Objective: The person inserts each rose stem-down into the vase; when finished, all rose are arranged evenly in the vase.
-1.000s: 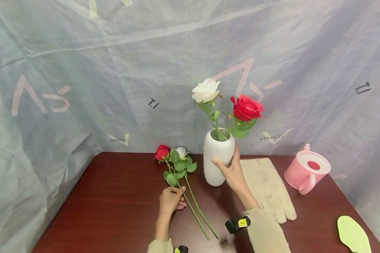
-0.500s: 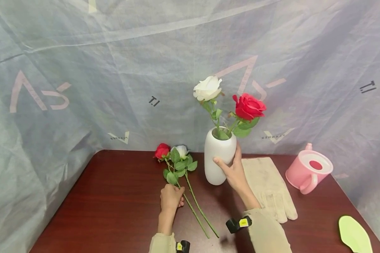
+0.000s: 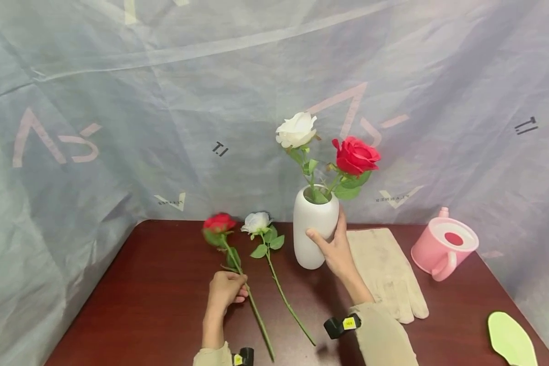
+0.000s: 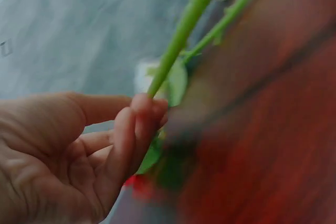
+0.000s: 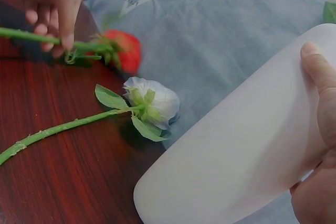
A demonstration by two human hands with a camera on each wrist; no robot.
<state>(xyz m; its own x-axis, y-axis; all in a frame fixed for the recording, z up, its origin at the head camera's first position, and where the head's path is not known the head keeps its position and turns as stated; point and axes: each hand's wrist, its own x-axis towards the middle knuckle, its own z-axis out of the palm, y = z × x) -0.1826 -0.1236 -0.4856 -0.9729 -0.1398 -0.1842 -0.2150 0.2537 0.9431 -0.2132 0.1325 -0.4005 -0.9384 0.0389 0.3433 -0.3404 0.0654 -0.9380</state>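
My left hand (image 3: pixel 226 291) pinches the green stem of a red rose (image 3: pixel 219 222), whose bloom points toward the back of the table. In the left wrist view the stem (image 4: pixel 184 30) passes between thumb and fingertips. A white rose (image 3: pixel 256 222) lies on the table just to the right, its bare stem running toward the front. My right hand (image 3: pixel 337 254) grips a white vase (image 3: pixel 312 234) from its right side, thumb across the front. From the vase's mouth rise another white rose (image 3: pixel 296 130) and another red rose (image 3: pixel 357 155); their lower stems are hidden inside.
Beige work gloves (image 3: pixel 384 269) lie right of the vase, partly under my right forearm. A pink watering can (image 3: pixel 444 246) stands at the back right. A light green object (image 3: pixel 511 338) is near the right edge. Grey cloth (image 3: pixel 187 101) hangs behind the dark red table (image 3: pixel 155 295).
My left hand has taken the red rose's stem and moved it left, apart from the white rose lying beside it. The right hand keeps its grip on the vase.
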